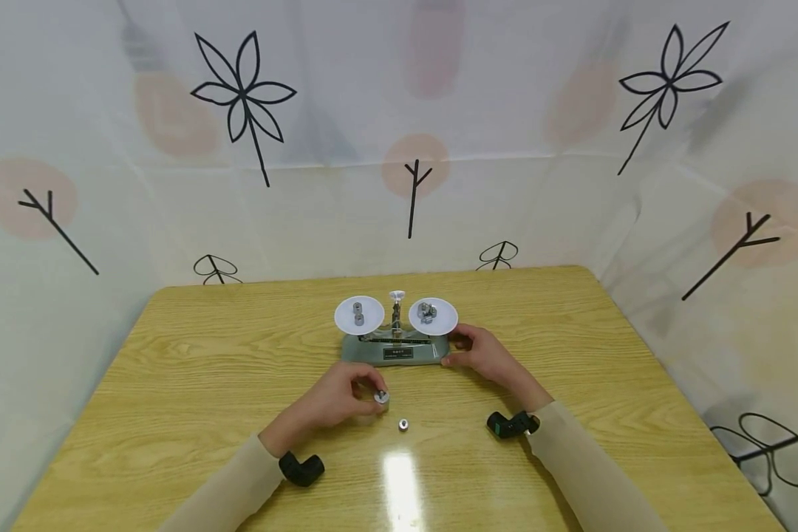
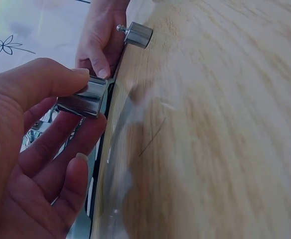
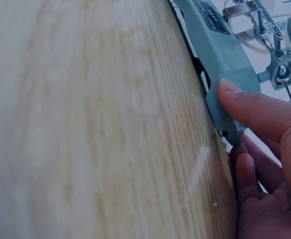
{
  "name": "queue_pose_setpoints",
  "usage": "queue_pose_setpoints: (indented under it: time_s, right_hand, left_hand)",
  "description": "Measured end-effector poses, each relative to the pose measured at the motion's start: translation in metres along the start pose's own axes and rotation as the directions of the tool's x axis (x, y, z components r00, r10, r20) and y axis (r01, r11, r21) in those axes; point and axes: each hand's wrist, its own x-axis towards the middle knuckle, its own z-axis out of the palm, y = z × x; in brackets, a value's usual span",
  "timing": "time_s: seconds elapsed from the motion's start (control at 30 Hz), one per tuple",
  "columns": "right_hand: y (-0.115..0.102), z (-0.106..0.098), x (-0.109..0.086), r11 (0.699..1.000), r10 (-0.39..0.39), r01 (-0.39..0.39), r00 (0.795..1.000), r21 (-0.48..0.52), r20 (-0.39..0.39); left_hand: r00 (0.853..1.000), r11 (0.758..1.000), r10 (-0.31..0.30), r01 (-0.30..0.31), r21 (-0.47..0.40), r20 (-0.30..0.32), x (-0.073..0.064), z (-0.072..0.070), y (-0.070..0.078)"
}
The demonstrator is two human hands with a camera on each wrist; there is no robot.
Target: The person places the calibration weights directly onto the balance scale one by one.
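Note:
In front of me stands a grey-green two-pan balance scale (image 1: 355, 349) with white pans. My left hand (image 1: 335, 395) pinches a shiny metal weight (image 1: 382, 400) between thumb and fingers, just in front of the scale's left end. The same cylinder (image 2: 89, 99) shows clearly in the left wrist view, lying sideways in the grip. My right hand (image 1: 485, 355) holds the right end of the scale's base. In the right wrist view the thumb presses on top of the base (image 3: 230, 62), while the other fingers curl at its end. A smaller knobbed weight (image 1: 403, 425) stands on the table nearby.
On the left pan (image 1: 343, 318) sit two metal weights (image 1: 358, 319). Several small metal pieces (image 1: 427, 312) are clustered on the right pan (image 1: 447, 318). The wooden table (image 1: 206, 355) is bounded at the back and sides by a printed white cloth (image 1: 346, 222).

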Motion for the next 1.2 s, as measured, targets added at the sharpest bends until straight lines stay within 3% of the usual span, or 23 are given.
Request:
queue_pose_setpoints:
  time_s: [0.77, 1.03, 1.2]
  right_hand:
    - [0.001, 0.000, -0.001, 1.000, 0.003, -0.003, 1.000, 0.019, 0.003]
    - [-0.035, -0.004, -0.014, 1.000, -0.010, 0.010, 1.000, 0.012, 0.019]
    - [-0.039, -0.004, -0.017, 1.000, -0.012, 0.012, 1.000, 0.015, 0.018]
  left_hand:
    - [0.996, 0.997, -0.038, 0.043, 0.059, -0.082, -0.011, -0.022, 0.002]
    - [0.991, 0.994, -0.028, 0.041, 0.105, -0.128, -0.015, -0.032, 0.001]
    - [0.989, 0.992, -0.028, 0.046, 0.119, -0.148, -0.017, -0.038, -0.001]
